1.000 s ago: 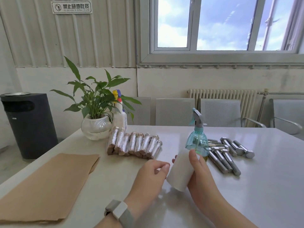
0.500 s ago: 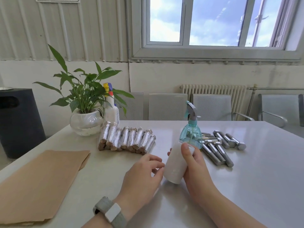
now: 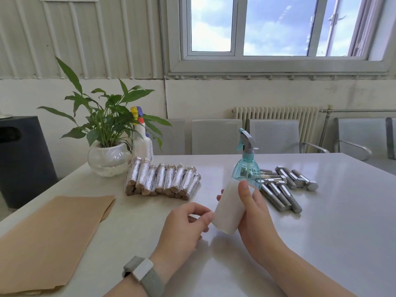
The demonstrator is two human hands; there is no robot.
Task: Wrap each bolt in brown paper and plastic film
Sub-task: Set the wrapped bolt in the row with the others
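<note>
My right hand grips a white roll of plastic film tilted over the middle of the white table. My left hand has its fingers curled, with the fingertips touching the roll's lower left side. Several bare steel bolts lie to the right, behind the roll. A row of wrapped bolts sits at the back centre-left. Sheets of brown paper lie flat at the left front.
A teal spray bottle stands just behind the roll. A potted plant and a white spray bottle stand at the back left. Grey chairs line the far edge; a black bin stands on the left.
The camera has tilted and turned slightly left. My left hand's fingers have curled in against the roll's lower side. My right hand has kept its grip on the roll.
</note>
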